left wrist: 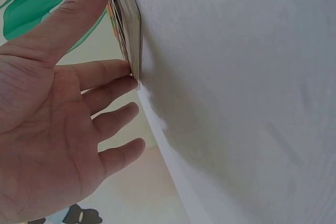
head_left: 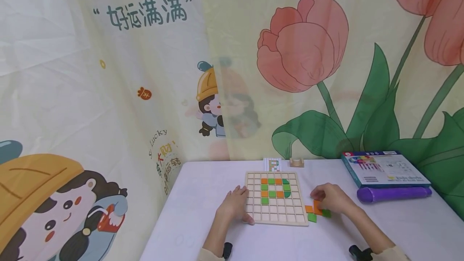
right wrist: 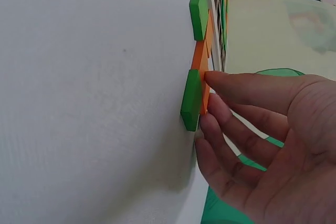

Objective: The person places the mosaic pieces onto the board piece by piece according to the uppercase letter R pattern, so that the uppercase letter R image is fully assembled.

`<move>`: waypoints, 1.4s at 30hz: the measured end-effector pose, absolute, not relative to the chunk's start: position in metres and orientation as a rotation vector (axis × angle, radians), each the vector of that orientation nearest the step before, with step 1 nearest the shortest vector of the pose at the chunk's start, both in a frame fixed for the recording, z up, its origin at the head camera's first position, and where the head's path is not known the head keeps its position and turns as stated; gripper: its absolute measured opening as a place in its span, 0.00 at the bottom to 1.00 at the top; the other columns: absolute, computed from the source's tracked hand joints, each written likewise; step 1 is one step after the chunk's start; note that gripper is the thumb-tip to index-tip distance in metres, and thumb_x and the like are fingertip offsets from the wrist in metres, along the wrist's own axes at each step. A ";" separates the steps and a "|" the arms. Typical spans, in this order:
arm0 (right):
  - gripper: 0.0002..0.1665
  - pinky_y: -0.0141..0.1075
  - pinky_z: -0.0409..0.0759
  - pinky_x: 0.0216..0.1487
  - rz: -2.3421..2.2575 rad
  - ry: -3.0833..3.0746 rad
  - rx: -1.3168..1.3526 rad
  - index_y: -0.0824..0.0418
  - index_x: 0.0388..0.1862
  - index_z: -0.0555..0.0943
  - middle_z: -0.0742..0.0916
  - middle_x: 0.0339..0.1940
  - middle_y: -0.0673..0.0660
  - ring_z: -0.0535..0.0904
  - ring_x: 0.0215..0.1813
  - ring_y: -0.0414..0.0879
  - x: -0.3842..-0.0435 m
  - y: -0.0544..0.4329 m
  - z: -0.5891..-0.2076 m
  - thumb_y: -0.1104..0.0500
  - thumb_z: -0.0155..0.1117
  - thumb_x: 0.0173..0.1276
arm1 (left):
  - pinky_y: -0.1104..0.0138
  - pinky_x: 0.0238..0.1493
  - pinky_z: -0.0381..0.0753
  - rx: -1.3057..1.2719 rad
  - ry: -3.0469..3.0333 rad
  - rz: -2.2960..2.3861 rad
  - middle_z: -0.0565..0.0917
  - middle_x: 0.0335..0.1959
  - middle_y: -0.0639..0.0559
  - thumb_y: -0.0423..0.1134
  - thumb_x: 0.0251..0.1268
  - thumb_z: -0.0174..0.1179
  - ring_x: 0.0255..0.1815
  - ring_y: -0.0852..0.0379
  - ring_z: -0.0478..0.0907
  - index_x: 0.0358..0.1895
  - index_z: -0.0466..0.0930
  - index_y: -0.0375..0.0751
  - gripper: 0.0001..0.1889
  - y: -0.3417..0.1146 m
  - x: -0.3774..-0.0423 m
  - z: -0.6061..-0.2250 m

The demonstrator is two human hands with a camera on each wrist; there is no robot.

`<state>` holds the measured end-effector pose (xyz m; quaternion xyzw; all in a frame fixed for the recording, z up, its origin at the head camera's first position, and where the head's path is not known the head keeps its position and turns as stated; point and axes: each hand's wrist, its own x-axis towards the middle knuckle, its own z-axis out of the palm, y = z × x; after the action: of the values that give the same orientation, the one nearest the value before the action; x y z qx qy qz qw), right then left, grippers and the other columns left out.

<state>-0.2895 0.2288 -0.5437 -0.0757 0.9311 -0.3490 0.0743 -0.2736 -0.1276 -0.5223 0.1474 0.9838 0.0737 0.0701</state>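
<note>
A wooden grid board (head_left: 277, 214) lies on the table, with orange and green square tiles and rounded green pieces set in its upper middle. My left hand (head_left: 235, 205) rests along the board's left edge, fingers extended and thumb near the lower corner. In the left wrist view, that hand's fingertips touch the board's side. At the board's lower right are loose tiles: an orange tile (head_left: 309, 209), a green tile (head_left: 312, 217) and another green tile (right wrist: 192, 100). Over them, my right hand (head_left: 331, 197) pinches an orange tile (right wrist: 205, 95) between thumb and curled fingers, low at the table.
Behind the board stand a small pattern card (head_left: 272, 165) and a little wooden holder (head_left: 297, 163). A flat printed box (head_left: 386, 169) and a purple cylinder (head_left: 394, 194) lie at the right. A printed curtain (head_left: 232, 31) hangs behind the white table (head_left: 203, 196).
</note>
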 end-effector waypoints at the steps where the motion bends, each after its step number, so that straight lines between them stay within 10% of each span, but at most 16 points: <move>1: 0.18 0.44 0.88 0.46 -1.049 2.795 -0.218 0.62 0.45 0.88 0.88 0.36 0.50 0.80 0.39 0.46 -0.289 0.229 -0.543 0.71 0.79 0.55 | 0.47 0.79 0.64 0.442 2.959 0.220 0.71 0.78 0.44 0.56 0.36 0.87 0.82 0.44 0.61 0.75 0.71 0.35 0.58 -0.128 -0.274 -0.522; 42: 0.21 0.35 0.89 0.43 -1.571 2.573 -0.062 0.69 0.54 0.85 0.91 0.36 0.56 0.88 0.41 0.49 -0.296 0.190 -0.534 0.67 0.78 0.62 | 0.48 0.79 0.65 0.452 2.970 0.175 0.71 0.78 0.45 0.59 0.34 0.86 0.81 0.44 0.61 0.75 0.71 0.37 0.59 -0.128 -0.275 -0.526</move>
<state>-0.2962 0.1902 -0.5344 -0.0206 0.8516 -0.5200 0.0630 -0.2745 -0.1283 -0.5260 0.1500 0.9848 0.0580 0.0662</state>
